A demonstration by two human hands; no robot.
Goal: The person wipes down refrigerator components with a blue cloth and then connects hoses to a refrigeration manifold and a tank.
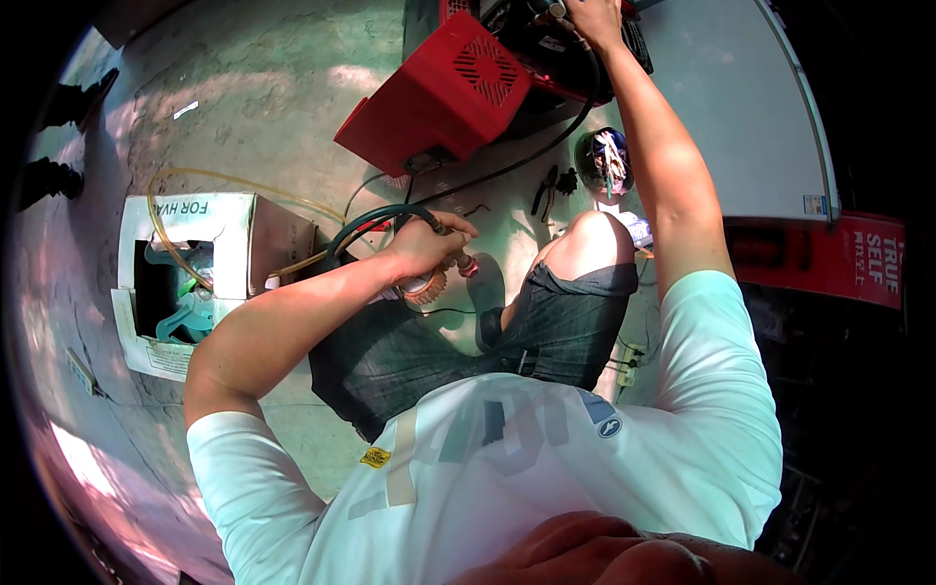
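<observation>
My left hand (431,246) is closed around the end of a dark hose (361,222), in front of my knees. A fitting with a red tip (469,267) sticks out below its fingers. Just under this hand is a round, ribbed orange-brown part (425,288), partly hidden. My right hand (597,19) reaches far forward to the top of a red and black machine (439,93), beside a metal pipe end (557,10). The upper picture edge cuts its fingers off, so its grip cannot be made out. A black hose (546,151) runs from the machine toward my left hand.
At the left stands an open white carton (229,219) with teal items inside and a yellowish clear tube (224,175) beside it. Black-handled pliers (546,193) and a tub of small items (606,161) lie ahead. A grey panel (741,107) stands right; another person's feet (58,180) show far left.
</observation>
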